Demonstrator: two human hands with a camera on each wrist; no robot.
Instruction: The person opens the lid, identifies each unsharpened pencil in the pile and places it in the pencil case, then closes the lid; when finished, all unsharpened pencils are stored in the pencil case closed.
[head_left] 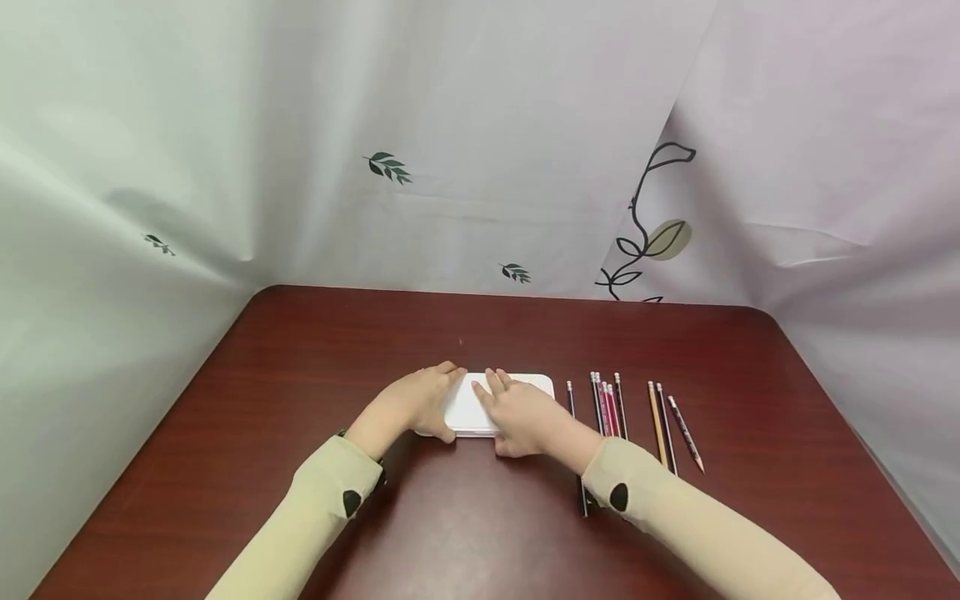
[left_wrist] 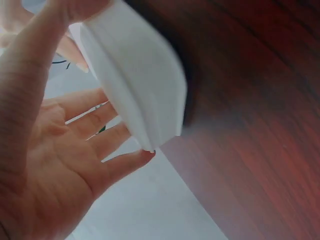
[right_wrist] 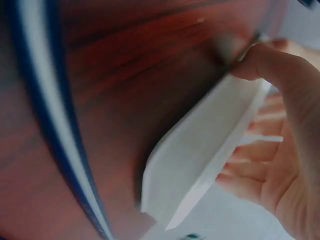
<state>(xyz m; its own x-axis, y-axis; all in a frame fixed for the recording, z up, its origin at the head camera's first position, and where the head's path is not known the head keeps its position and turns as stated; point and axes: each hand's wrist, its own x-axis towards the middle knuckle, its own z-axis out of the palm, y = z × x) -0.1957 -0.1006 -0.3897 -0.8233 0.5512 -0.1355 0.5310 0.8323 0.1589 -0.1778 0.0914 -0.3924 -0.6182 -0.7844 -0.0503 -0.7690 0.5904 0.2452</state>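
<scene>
A flat white rectangular box [head_left: 467, 410] lies on the table in the middle of the head view, a thin seam along its near side. My left hand [head_left: 420, 402] holds its left end, thumb at the near edge and fingers reaching over to the far side. The right hand [head_left: 525, 414] spans the right part, thumb low at the near side and fingers across the top. Both wrist views show the box's side wall [left_wrist: 145, 75] between thumb and fingers. What is inside the box is hidden.
Several pencils [head_left: 611, 408] lie to the right, some partly hidden under the right forearm. One dark pencil [head_left: 572, 400] lies closest to the box. A pencil with a pointed tip [head_left: 686, 433] lies farthest right. Patterned white sheeting [head_left: 465, 225] hangs behind the reddish-brown table [head_left: 337, 333].
</scene>
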